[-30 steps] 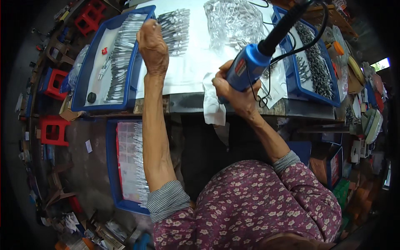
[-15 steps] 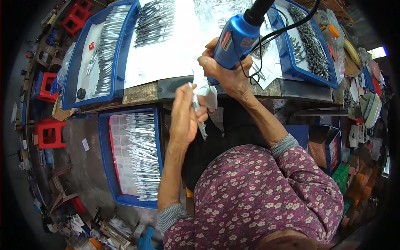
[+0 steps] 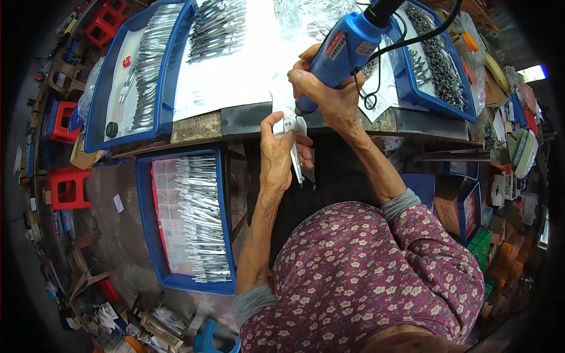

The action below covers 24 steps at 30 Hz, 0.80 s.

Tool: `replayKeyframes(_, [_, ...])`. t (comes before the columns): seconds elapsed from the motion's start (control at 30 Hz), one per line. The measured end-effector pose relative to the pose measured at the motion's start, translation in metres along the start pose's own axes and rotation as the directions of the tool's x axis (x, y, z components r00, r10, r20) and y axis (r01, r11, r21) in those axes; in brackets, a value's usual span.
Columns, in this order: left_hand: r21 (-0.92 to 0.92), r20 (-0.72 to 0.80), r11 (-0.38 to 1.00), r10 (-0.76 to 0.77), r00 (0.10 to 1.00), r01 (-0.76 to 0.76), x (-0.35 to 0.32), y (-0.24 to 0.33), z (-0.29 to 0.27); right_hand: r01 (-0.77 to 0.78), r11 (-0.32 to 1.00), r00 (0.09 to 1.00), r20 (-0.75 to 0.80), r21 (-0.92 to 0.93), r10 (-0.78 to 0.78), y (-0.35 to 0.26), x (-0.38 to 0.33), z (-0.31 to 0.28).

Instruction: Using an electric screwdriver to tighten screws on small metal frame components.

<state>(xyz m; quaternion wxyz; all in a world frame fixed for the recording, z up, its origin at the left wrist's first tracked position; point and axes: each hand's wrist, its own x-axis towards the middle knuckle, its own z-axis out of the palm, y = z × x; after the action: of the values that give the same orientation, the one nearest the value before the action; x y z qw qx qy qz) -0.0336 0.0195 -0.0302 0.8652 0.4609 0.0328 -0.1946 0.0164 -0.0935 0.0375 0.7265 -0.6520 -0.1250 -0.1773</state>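
My right hand (image 3: 331, 101) is wrapped round the body of a blue electric screwdriver (image 3: 347, 50), which tilts with its tip down and to the left. Just below that tip, at the table's front edge, my left hand (image 3: 276, 156) grips a slim silver hinged metal tool (image 3: 296, 160) between thumb and fingers. Its thin ends hang down below the palm, and its upper part lies close under the screwdriver. Whether tip and metal touch I cannot tell. A white cloth or paper (image 3: 281, 106) hangs over the edge behind my left fingers.
Blue trays of slim metal pieces stand at the table's left (image 3: 166, 88) and below it (image 3: 226, 235). A right-hand blue tray (image 3: 406, 82) holds small dark parts. More metal pieces (image 3: 218, 29) lie in rows on white paper. A black cable (image 3: 421, 38) loops beside the screwdriver.
My left hand has moved right and turned, bringing the metal tool under the screwdriver's tip. The screwdriver has shifted slightly right, still in my right hand.
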Motion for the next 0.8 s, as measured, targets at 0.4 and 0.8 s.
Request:
replayKeyframes(0.4, [0.026,-0.041,0.999,0.042,0.998,-0.041,0.009,-0.007,-0.003,0.054,0.997,0.998,0.023,-0.052,-0.053,0.0,0.003,0.002])
replayKeyframes(0.8, [0.0,-0.069,0.999,0.048,0.996,-0.048,0.009,-0.009,-0.002,0.105,0.993,0.993,0.053,-0.046,-0.102,-0.011,0.008,0.008])
